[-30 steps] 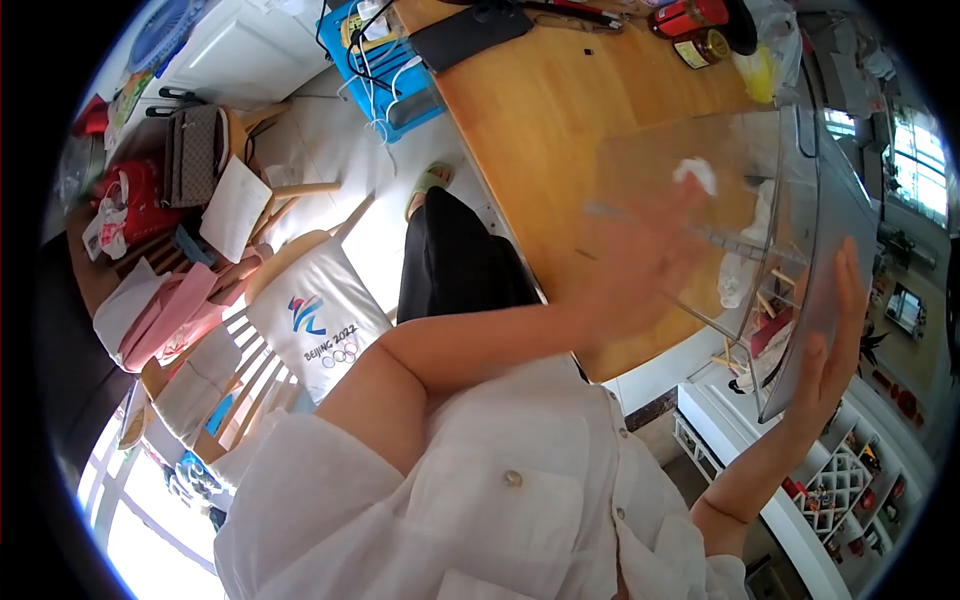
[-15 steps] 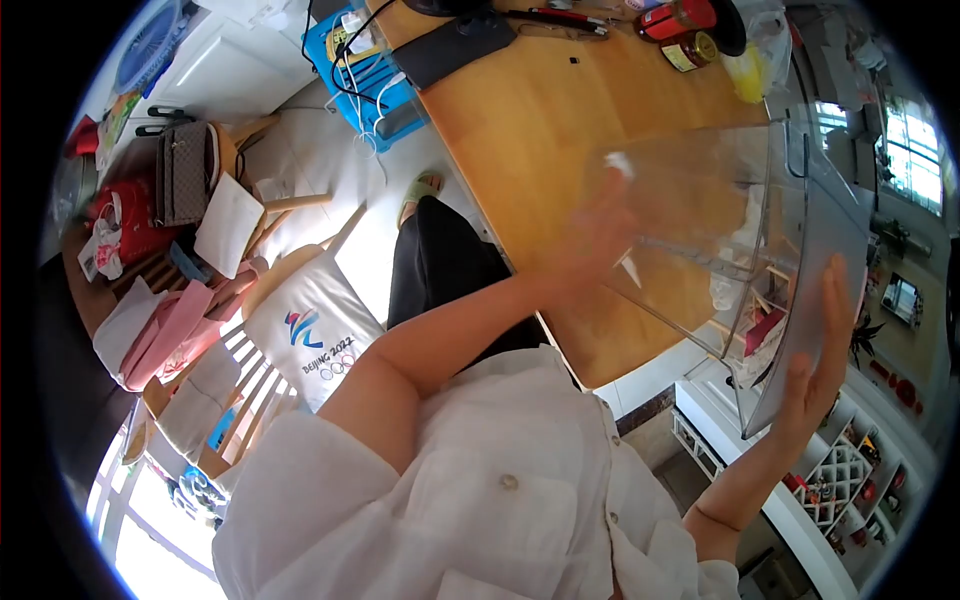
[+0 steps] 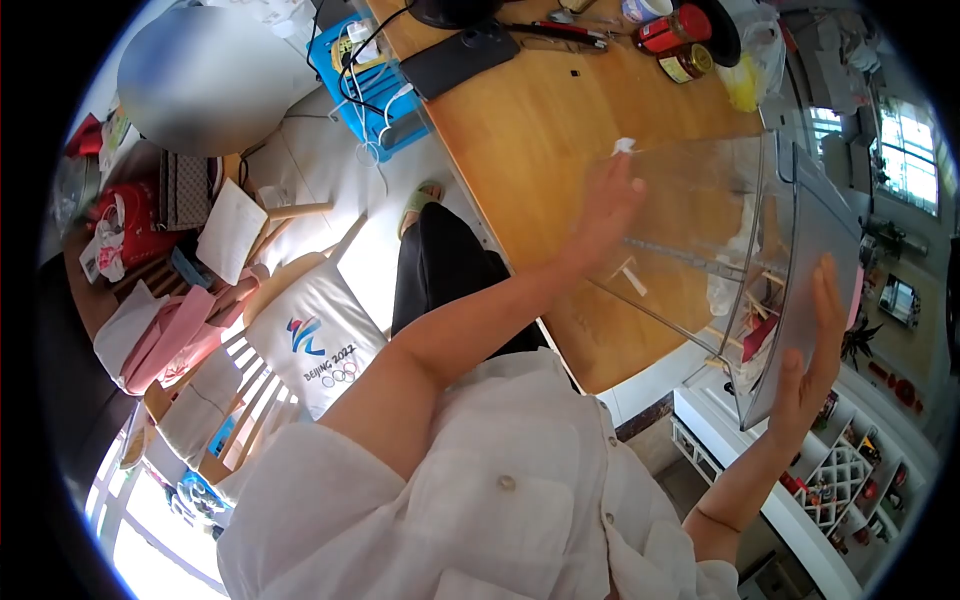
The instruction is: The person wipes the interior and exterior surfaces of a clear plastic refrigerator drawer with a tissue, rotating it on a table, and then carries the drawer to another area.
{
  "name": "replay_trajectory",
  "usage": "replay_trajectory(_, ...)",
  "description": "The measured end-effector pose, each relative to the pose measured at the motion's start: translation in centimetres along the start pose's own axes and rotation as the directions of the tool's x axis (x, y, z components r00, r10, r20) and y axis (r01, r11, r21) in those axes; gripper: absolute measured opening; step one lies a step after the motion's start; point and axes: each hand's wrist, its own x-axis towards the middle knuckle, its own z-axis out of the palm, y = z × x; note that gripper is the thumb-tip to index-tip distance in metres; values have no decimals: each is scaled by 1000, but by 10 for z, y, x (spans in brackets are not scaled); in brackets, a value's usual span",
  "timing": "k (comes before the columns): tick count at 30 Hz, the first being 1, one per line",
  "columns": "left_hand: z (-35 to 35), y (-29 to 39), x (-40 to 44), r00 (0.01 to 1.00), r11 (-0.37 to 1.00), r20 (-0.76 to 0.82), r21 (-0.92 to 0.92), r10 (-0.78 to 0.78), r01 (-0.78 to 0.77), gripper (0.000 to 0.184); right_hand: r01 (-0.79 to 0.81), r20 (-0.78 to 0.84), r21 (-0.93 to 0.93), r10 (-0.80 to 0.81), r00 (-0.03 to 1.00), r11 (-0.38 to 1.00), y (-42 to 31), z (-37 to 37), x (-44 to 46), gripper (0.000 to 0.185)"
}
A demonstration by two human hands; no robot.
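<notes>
My left hand [image 3: 608, 205] is closed, with a small white wad that looks like a tissue [image 3: 624, 146] at its fingertips. It is beside the near end of a clear plastic box [image 3: 690, 200] tilted over the wooden table [image 3: 540, 150]. I cannot tell whether the fingers touch the box wall. Flat against the box's greyish outer panel lies my right hand [image 3: 815, 350], fingers stretched out and thumb apart. Through the clear walls the tabletop and things beyond show.
At the table's far end are a black phone [image 3: 460, 60], pens [image 3: 570, 35], a red-lidded jar [image 3: 675, 28] and another jar [image 3: 687, 63]. A blue stool [image 3: 365, 90] with cables stands left. A chair with a Beijing 2022 cushion [image 3: 315, 335] is nearby. A blurred round patch covers the upper left.
My left hand, smeared by motion before, now shows sharper and slightly higher with the white wad. The box's upper edge has tipped slightly; my right hand stays against its panel.
</notes>
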Motion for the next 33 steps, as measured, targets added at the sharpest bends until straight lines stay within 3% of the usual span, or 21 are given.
replay_trajectory(1,2,14,-3,996,995,25,-66,82,-80,69,-3,0,0,3,1000,1000,0,0,0,65)
replay_trajectory(4,12,71,-7,972,973,167,133,164,-187,65,-9,-6,1,9,1000,1000,0,0,-2,65)
replay_trajectory(7,34,93,-7,910,919,136,-5,392,-395,62,-20,-14,24,20,1000,1000,-1,0,-1,65)
replay_trajectory(10,42,121,-17,850,860,161,13,502,-510,61,-35,-17,70,36,999,997,0,-1,-3,64)
replay_trajectory(13,41,110,-16,883,891,129,-123,451,-437,52,-59,-19,123,61,998,991,2,-2,-6,64)
replay_trajectory(16,29,93,-10,899,909,175,47,401,-414,40,-76,15,114,75,997,991,2,-6,-4,63)
replay_trajectory(22,-4,69,14,806,801,260,154,533,-579,31,-89,17,171,88,996,981,8,-11,-2,63)
replay_trajectory(25,-35,42,20,882,851,332,296,333,-433,18,-149,52,206,141,989,967,8,-15,-1,62)
replay_trajectory(28,-67,-2,36,928,949,371,298,-13,-105,11,-188,98,221,170,980,957,4,-21,4,61)
replay_trajectory(30,-65,-16,45,960,951,133,222,-248,215,14,-235,158,166,209,965,958,1,-28,7,64)
replay_trajectory(31,-64,-17,49,928,917,13,157,-372,365,17,-254,192,140,226,955,957,-2,-32,9,65)
replay_trajectory(33,-58,-2,58,880,882,55,61,-471,468,21,-285,230,49,267,936,957,-11,-38,16,72)
